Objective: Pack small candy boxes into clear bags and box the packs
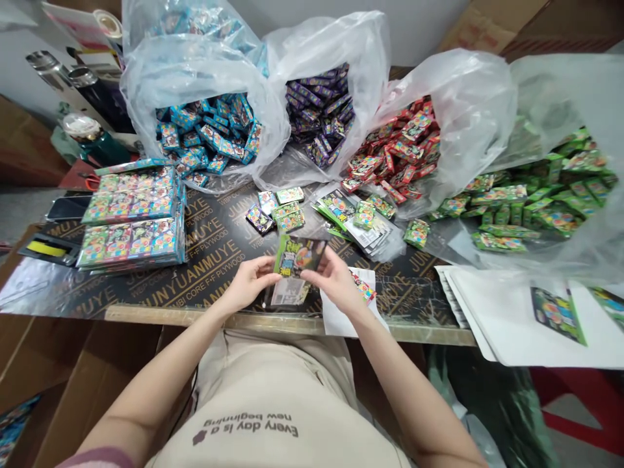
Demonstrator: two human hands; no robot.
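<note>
Between my two hands is a printed plastic pouch with a green edge and a clear lower part, tilted above the table's front edge. My left hand pinches its left side, and my right hand grips its right side with the thumb on the front. Just beyond the pouch lie several small candy-style boxes, green, blue and purple. Right of them is a loose pile of similar flat pouches with small green boxes on top. A white sheet lies partly under my right wrist.
Open plastic bags along the back hold blue boxes, purple boxes, red boxes and green boxes. Filled packs are stacked at left, near a tape dispenser and flasks. White boards overhang at right.
</note>
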